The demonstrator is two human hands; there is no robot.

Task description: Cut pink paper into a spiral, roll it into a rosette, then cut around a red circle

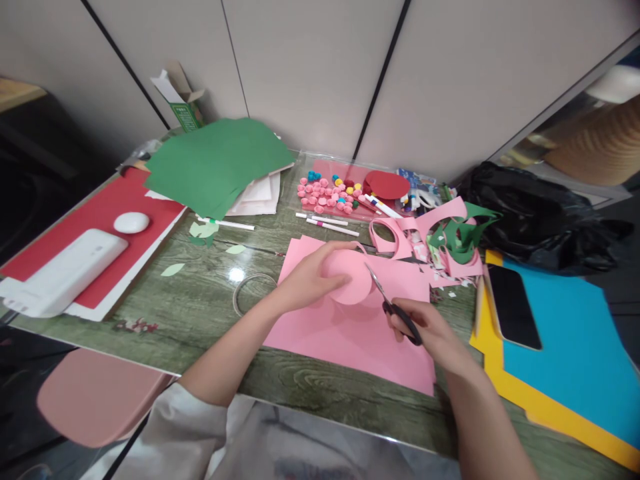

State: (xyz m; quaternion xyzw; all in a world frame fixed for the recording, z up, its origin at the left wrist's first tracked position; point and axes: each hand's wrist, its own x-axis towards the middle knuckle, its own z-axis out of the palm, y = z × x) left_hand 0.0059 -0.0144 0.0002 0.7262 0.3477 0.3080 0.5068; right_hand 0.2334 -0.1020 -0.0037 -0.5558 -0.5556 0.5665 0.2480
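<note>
My left hand grips a round piece of pink paper, fingers curled over its left side. My right hand is closed in the black handles of a pair of scissors, whose blades reach the right edge of the pink round piece. Both hands hover over a large pink paper sheet lying flat on the table.
Green paper sheets lie at the back left and a red sheet with a white device at the left. Pink and green scraps, markers and small paper flowers lie behind. A phone rests on blue and yellow sheets.
</note>
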